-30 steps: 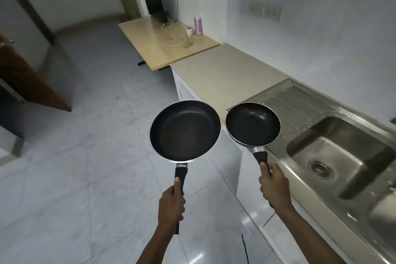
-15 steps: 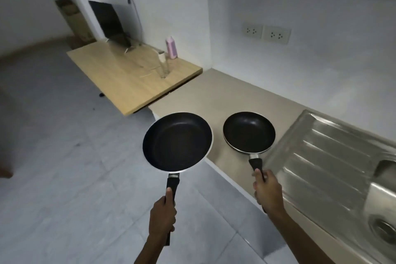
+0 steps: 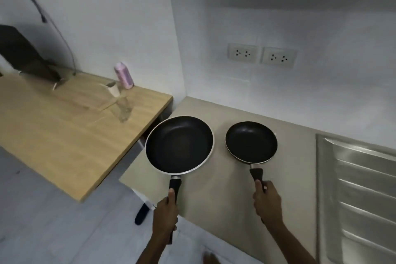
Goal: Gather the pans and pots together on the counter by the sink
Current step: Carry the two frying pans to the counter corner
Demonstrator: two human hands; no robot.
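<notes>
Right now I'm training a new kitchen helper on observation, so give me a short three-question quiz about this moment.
1. True or false: the left hand holds the larger pan.
2. The smaller pan hangs over: A) the wooden table B) the beige counter C) the steel drainboard.
3. Fill in: the right hand grips the smaller pan by its ____.

Key: 1 true; 2 B; 3 handle.

Left hand point(image 3: 165, 214) grips large pan point(image 3: 179, 144); right hand point(image 3: 266, 200) small pan point(image 3: 251, 142), over counter point(image 3: 225, 199).
</notes>
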